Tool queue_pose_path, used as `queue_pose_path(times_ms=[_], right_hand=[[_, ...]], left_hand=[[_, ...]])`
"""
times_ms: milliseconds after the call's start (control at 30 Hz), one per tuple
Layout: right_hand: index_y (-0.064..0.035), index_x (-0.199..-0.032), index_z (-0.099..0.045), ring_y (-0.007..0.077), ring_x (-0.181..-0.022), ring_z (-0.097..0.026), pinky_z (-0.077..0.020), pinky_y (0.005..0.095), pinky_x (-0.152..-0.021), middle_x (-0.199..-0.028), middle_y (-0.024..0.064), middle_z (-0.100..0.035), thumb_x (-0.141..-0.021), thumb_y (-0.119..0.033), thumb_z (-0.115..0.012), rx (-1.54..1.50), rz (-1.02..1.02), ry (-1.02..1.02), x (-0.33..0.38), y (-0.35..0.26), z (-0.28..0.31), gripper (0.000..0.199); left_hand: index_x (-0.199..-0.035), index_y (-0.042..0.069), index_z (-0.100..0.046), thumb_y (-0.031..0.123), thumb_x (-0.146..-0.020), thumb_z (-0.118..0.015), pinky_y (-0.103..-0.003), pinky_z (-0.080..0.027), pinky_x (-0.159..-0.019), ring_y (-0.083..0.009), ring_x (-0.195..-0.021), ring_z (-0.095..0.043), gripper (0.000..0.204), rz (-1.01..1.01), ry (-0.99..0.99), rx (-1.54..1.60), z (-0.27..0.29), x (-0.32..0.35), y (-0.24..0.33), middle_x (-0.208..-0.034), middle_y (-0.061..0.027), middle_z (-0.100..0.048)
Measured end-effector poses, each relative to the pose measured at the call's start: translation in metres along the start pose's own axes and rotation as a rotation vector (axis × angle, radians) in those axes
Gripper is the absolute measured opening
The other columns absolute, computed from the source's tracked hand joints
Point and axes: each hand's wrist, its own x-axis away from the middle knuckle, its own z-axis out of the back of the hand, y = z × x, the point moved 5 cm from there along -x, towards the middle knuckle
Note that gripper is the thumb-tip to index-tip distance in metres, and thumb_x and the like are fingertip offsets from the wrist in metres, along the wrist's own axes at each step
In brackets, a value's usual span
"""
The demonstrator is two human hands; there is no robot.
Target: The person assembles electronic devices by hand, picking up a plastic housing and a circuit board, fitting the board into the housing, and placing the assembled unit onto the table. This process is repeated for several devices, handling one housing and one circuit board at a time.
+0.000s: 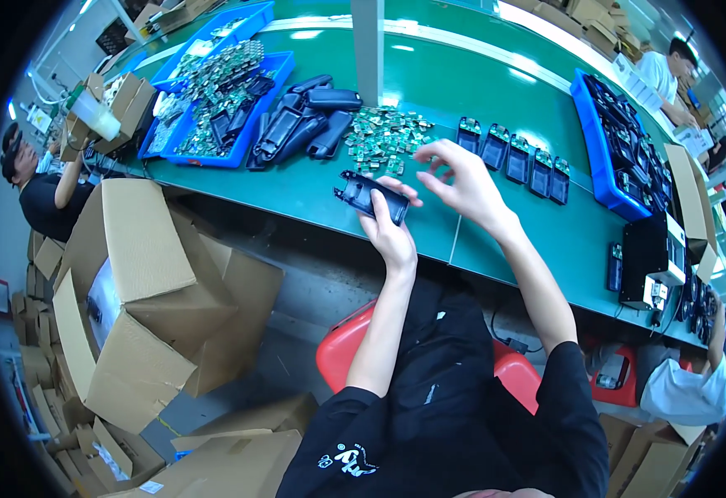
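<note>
My left hand grips a black plastic housing, its hollow side up and its notched end pointing left. The housing is held above the near edge of the green workbench. To the right of it, my right hand is raised with bent fingers apart, and I see nothing between them. Just beyond the hands lies a heap of small green circuit boards. Black housings are piled to the left of that heap. On the right, several housings with green boards in their ends stand in a row.
Blue bins of boards and parts sit at the left; another blue bin of housings is at the right. A metal post rises behind the boards. A black device stands farther right. Open cardboard boxes crowd the left. Other people work nearby.
</note>
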Motion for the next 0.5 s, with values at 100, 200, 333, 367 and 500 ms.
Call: queue_pose_path(times_ms=[100, 200, 333, 367, 500], right_hand=[[-0.0056, -0.106, -0.067, 0.0246, -0.089, -0.069, -0.0545, 0.0353, -0.076, -0.088, 0.0075, -0.070, -0.087, -0.010, -0.070, 0.209, 0.331, 0.091, -0.016, 0.009, -0.022, 0.020], [-0.0056, -0.106, -0.069, 0.0332, -0.094, -0.066, -0.0532, 0.0392, -0.083, -0.095, 0.0100, -0.070, -0.086, -0.009, -0.068, 0.212, 0.387, -0.118, -0.027, 0.010, -0.040, 0.020], [-0.0056, -0.108, -0.068, 0.0243, -0.089, -0.068, -0.0543, 0.0346, -0.079, -0.097, 0.0076, -0.069, -0.091, -0.008, -0.066, 0.271, 0.290, -0.078, -0.022, 0.016, -0.027, 0.017], [-0.0056, -0.108, -0.068, 0.0243, -0.089, -0.068, -0.0543, 0.0346, -0.079, -0.097, 0.0076, -0.069, -0.091, -0.008, -0.066, 0.273, 0.291, -0.082, -0.021, 0.012, -0.020, 0.017], [-0.0035, -0.101, -0.068, 0.0176, -0.082, -0.068, -0.0545, 0.0326, -0.071, -0.092, 0.0085, -0.067, -0.091, -0.008, -0.068, -0.249, -0.147, -0.021, -0.009, 0.026, 0.010, 0.011]], left_hand=[[-0.138, 0.003, -0.032, 0.015, -0.106, -0.040, -0.036, -0.050, -0.080, -0.0207, -0.087, -0.060, 0.035, -0.040, 0.089, 0.145, 0.007, 0.005, 0.001, -0.105, -0.0119, -0.058], [-0.133, 0.002, -0.035, 0.012, -0.105, -0.041, -0.037, -0.050, -0.075, -0.0188, -0.081, -0.057, 0.030, -0.064, 0.112, 0.042, 0.007, 0.004, 0.001, -0.100, -0.0106, -0.056], [-0.129, 0.002, -0.036, 0.010, -0.104, -0.042, -0.037, -0.051, -0.076, -0.0192, -0.084, -0.059, 0.027, 0.066, 0.089, 0.003, 0.011, 0.002, -0.006, -0.100, -0.0108, -0.057], [-0.129, 0.002, -0.036, 0.010, -0.104, -0.042, -0.037, -0.051, -0.076, -0.0192, -0.084, -0.059, 0.027, 0.065, 0.091, 0.007, 0.011, 0.001, -0.007, -0.100, -0.0108, -0.057], [-0.125, 0.002, -0.039, 0.012, -0.104, -0.044, -0.036, -0.052, -0.075, -0.0194, -0.083, -0.061, 0.025, 0.097, -0.039, -0.159, 0.007, -0.002, -0.010, -0.098, -0.0104, -0.058]])
